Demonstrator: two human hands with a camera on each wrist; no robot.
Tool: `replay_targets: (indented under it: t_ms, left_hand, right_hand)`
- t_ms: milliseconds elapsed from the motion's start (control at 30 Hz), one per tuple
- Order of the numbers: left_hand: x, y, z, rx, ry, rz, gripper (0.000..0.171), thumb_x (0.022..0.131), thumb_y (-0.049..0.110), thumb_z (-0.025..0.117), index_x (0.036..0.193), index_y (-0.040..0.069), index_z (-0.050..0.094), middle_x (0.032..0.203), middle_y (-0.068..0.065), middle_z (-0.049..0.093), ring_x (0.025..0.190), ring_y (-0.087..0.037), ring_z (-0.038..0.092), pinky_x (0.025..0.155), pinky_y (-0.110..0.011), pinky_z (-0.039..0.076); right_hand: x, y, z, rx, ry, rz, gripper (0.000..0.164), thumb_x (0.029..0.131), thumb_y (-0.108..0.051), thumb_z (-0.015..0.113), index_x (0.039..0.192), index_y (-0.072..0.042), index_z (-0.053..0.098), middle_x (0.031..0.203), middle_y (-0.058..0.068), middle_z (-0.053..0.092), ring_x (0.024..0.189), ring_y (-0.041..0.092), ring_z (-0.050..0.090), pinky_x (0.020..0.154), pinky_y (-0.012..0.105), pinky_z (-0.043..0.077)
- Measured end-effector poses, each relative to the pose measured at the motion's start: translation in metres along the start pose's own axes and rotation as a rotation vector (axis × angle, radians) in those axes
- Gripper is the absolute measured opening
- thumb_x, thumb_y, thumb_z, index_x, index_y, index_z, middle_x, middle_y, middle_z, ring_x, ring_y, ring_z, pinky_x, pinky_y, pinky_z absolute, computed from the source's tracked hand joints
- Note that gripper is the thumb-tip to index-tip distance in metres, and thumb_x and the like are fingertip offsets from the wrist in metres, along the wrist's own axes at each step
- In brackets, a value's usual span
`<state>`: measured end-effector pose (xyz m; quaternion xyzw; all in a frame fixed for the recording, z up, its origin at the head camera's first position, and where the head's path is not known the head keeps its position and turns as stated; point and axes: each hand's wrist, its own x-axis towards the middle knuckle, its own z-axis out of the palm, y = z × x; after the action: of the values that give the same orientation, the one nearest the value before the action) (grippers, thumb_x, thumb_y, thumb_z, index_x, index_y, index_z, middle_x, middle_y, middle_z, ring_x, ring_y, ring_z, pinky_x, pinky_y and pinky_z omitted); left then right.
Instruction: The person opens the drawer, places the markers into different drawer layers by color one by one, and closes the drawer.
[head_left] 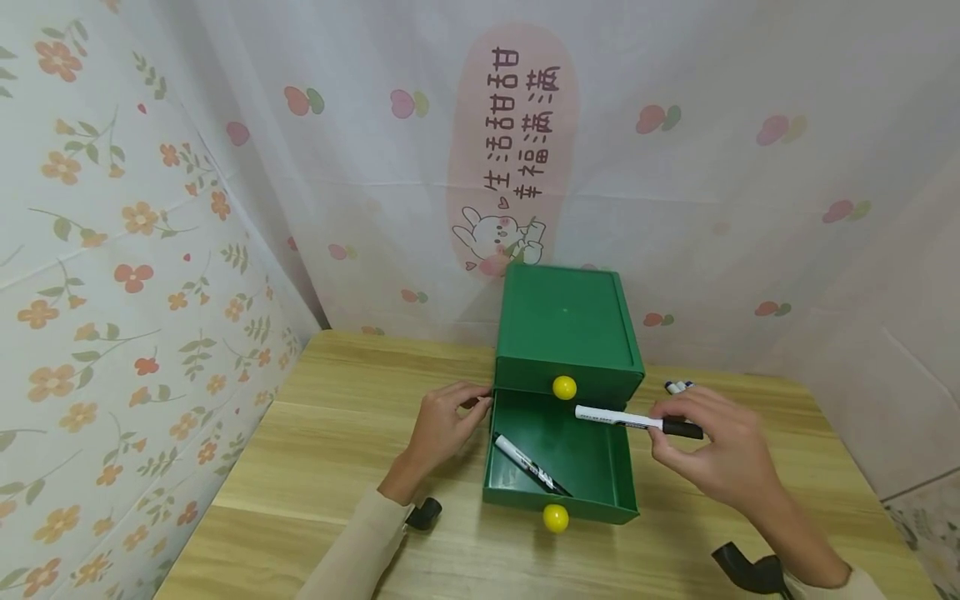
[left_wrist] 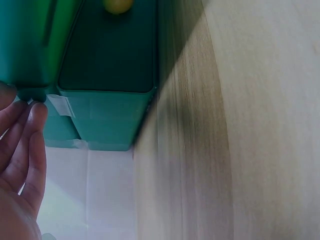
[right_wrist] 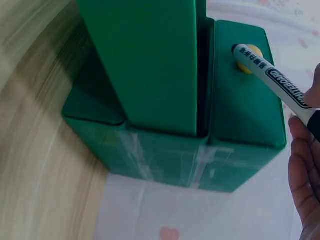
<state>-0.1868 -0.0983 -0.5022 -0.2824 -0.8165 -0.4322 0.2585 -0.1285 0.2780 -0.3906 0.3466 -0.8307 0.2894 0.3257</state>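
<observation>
A green drawer unit (head_left: 570, 317) with yellow knobs stands on the table, its middle drawer (head_left: 561, 502) pulled out. Inside that drawer a whiteboard marker (head_left: 525, 461) lies slantwise against the left wall. My left hand (head_left: 442, 425) is at the drawer's left side near the back, thumb and fingertips pinching its rim; in the left wrist view the fingers (left_wrist: 37, 117) meet at that edge. Above the drawer's right side, my right hand (head_left: 720, 446) pinches a second whiteboard marker (head_left: 611, 417) by its black end, held nearly level.
Several more markers (head_left: 678, 387) lie on the table behind my right hand, partly hidden by it. A closed lower drawer (left_wrist: 110, 55) sits under the pulled-out one. Patterned cloth (head_left: 360, 183) hangs behind the wooden table (head_left: 330, 450) and along its left.
</observation>
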Motion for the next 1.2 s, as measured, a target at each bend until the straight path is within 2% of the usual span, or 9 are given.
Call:
replay_targets:
  t_ms: [67,200,300,367,467,600,800,1033,1200]
  left_hand:
    - [0.0,0.0,0.0,-0.003,0.002,0.001,0.015,0.1,0.004,0.08,0.114,-0.001,0.084,0.108,-0.011,0.083,0.087,-0.019,0.079,0.075,-0.034,0.066]
    - [0.0,0.0,0.0,-0.008,0.003,0.0,0.016,0.1,0.005,0.08,0.114,-0.001,0.084,0.108,-0.011,0.083,0.087,-0.019,0.079,0.075,-0.034,0.066]
    - [0.0,-0.001,0.0,-0.007,0.002,-0.003,0.015,0.1,0.005,0.08,0.114,-0.001,0.084,0.108,-0.01,0.083,0.087,-0.019,0.079,0.075,-0.034,0.066]
    - [-0.001,-0.001,0.0,-0.004,0.001,-0.006,0.015,0.1,0.005,0.08,0.113,-0.001,0.084,0.109,-0.01,0.083,0.087,-0.019,0.079,0.075,-0.033,0.066]
    - [-0.001,-0.002,0.001,-0.002,0.001,-0.007,0.014,0.1,0.005,0.08,0.113,-0.001,0.084,0.109,-0.01,0.083,0.087,-0.018,0.079,0.076,-0.033,0.066]
    - [-0.001,-0.002,0.001,-0.005,0.001,-0.009,0.014,0.1,0.005,0.08,0.112,0.0,0.084,0.109,-0.01,0.082,0.087,-0.019,0.079,0.077,-0.033,0.066]
    - [0.0,0.0,0.0,-0.002,-0.001,-0.014,0.015,0.1,0.005,0.08,0.113,-0.001,0.084,0.11,-0.011,0.082,0.088,-0.019,0.079,0.077,-0.035,0.066]
    - [0.0,0.0,0.0,0.011,-0.011,-0.029,0.015,0.101,0.006,0.08,0.114,0.0,0.084,0.111,-0.011,0.082,0.089,-0.018,0.079,0.078,-0.034,0.066]
    - [0.0,0.001,-0.001,0.009,-0.007,-0.02,0.015,0.101,0.005,0.08,0.113,-0.001,0.084,0.11,-0.011,0.082,0.088,-0.019,0.079,0.078,-0.034,0.066]
  right_hand:
    - [0.006,-0.003,0.004,-0.026,-0.037,-0.023,0.011,0.089,-0.027,0.072,0.092,-0.02,0.08,0.087,-0.013,0.075,0.081,0.006,0.061,0.071,0.017,0.048]
    - [0.015,-0.008,0.014,-0.064,-0.084,-0.098,0.032,0.103,-0.041,0.061,0.091,-0.019,0.08,0.087,-0.012,0.076,0.077,0.01,0.062,0.065,0.022,0.05]
    - [0.023,-0.011,0.021,-0.052,-0.116,-0.153,0.033,0.105,-0.04,0.06,0.092,-0.017,0.08,0.089,-0.009,0.076,0.078,0.013,0.065,0.064,0.023,0.052]
    - [0.028,-0.013,0.024,-0.034,-0.149,-0.182,0.021,0.1,-0.03,0.066,0.093,-0.015,0.08,0.091,-0.007,0.077,0.079,0.014,0.065,0.064,0.023,0.053]
    - [0.036,-0.017,0.028,-0.018,-0.208,-0.215,0.006,0.087,-0.015,0.077,0.093,-0.013,0.079,0.093,-0.005,0.077,0.079,0.013,0.065,0.062,0.021,0.053]
    - [0.046,-0.023,0.032,-0.032,-0.286,-0.248,0.02,0.074,-0.005,0.088,0.09,-0.012,0.078,0.091,-0.005,0.076,0.079,0.011,0.063,0.062,0.021,0.055]
    - [0.054,-0.029,0.039,-0.088,-0.394,-0.296,0.024,0.073,-0.005,0.095,0.086,-0.014,0.077,0.085,-0.008,0.072,0.077,0.009,0.059,0.061,0.023,0.055]
    - [0.061,-0.036,0.046,-0.151,-0.514,-0.344,0.023,0.076,-0.005,0.095,0.081,-0.014,0.075,0.08,-0.007,0.07,0.074,0.012,0.055,0.064,0.024,0.053]
    - [0.066,-0.042,0.048,-0.186,-0.567,-0.345,0.023,0.077,-0.006,0.094,0.078,-0.015,0.073,0.076,-0.008,0.065,0.071,0.011,0.049,0.061,0.021,0.05]
